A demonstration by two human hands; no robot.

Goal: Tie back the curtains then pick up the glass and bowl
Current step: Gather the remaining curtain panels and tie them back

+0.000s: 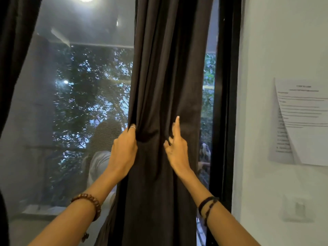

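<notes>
Two hands at dark curtain [165, 77] before window [79, 103]: left hand [124, 150] gripped its edge; right hand [177, 148] pinched folds, forefinger straight. Paper [301, 121] hung on white wall [284, 41].

Dark brown curtain [165, 86], gathered into vertical folds, hanging upright from 12 to 6 o'clock, centre-right against the window.

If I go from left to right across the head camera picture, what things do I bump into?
Far-left curtain → window glass → left hand → gathered curtain → right hand → window frame → paper on the wall.
</notes>
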